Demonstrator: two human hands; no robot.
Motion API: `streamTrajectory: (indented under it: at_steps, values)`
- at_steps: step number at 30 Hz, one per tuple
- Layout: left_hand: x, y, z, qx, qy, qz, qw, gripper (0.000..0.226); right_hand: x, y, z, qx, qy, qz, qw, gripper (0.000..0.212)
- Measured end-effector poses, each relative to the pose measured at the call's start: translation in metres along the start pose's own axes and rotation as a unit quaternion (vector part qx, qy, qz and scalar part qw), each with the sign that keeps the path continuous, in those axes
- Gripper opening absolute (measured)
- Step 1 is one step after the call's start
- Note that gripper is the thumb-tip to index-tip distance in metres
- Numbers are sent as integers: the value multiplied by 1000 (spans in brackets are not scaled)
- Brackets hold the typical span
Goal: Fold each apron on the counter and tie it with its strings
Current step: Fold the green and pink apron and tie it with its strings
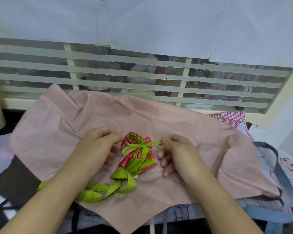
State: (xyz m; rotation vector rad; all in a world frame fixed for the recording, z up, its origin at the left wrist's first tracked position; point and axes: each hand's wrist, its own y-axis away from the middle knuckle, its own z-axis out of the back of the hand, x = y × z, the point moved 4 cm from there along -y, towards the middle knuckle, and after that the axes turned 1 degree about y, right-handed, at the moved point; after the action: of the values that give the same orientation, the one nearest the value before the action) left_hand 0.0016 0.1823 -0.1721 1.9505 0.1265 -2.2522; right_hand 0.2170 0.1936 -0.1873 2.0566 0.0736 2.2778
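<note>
1. Window grille [142, 71] with pale horizontal slats spans the background; paper sheets [142, 22] cover the part above it.
2. Pink apron [184, 132] lies spread and creased across the table, covering most of the work area. Its near corner hangs toward the viewer.
3. Printed apron [286, 169], white with line drawings and blue-grey straps, lies partly under the pink apron at the right. A dark brown cloth [15, 179] shows at the left edge, and a pink checked cloth [230, 118] lies at the far right near the grille.
4. Red and green apron [139, 156], folded into a compact bundle, rests on the pink apron at centre, between both hands.
5. Wide green strap [108, 188] trails loose from the near end of the bundle toward the left forearm.
6. Thin green string [139, 146] crosses the bundle and is knotted on top, with its ends running out to each side.
7. Left hand [98, 144]: grip is clenched with fingers curled at the left end of the string; the pinch point itself is hidden.
8. Right hand [174, 149]: thumb and forefinger pinch the right end of the string; the remaining fingers curl downward, touching the pink apron.
</note>
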Motion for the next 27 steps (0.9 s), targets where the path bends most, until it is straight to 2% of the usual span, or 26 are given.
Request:
streamTrajectory:
  at_steps: [1, 4, 5, 7, 9, 11, 13, 14, 17, 20, 22, 25, 27]
  values:
    - [1, -1, 2, -11, -20, 4, 1000, 17, 0, 2, -2, 8, 17, 2, 1000, 30]
    - [6, 0, 0, 23, -220, -19, 975, 21, 4, 9, -9, 20, 181, 28, 983, 66]
    - [8, 1, -2, 36, -255, -25, 966, 25, 5, 10, -10, 21, 226, 32, 973, 69]
    - [5, 4, -8, 48, -198, -35, 978, 25, 3, 11, -10, 19, 266, 36, 963, 56]
    - [-1, 4, -12, 51, -88, -69, 992, 27, 2, 10, -10, 29, 192, 37, 980, 47]
    - [-8, 6, -13, 72, 23, -87, 993, 29, 5, 9, -7, 41, 14, 28, 999, 45]
    - [-12, 10, -14, 110, 88, -75, 987, 18, 12, 7, -1, 39, -116, 35, 992, 41]
    - [-11, 11, -14, 132, 94, -66, 985, 23, 15, 7, 1, 40, -151, 41, 987, 38]
    - [-9, 17, -21, 192, 42, -59, 979, 27, 19, 7, 2, 36, -191, 60, 979, 27]
    - [-9, 15, -20, 181, 58, -54, 980, 10, 19, 5, 6, -6, -201, 71, 977, 28]
    - [-7, 12, -16, 187, 69, -39, 979, 8, 17, 3, 11, -34, -212, 76, 974, 33]
    - [-5, 14, -17, 276, 88, -19, 957, 13, 14, 0, 16, -50, -226, 82, 969, 32]
    - [-3, 14, -16, 325, 144, -2, 935, 16, 15, 1, 14, -39, -235, 85, 968, 31]
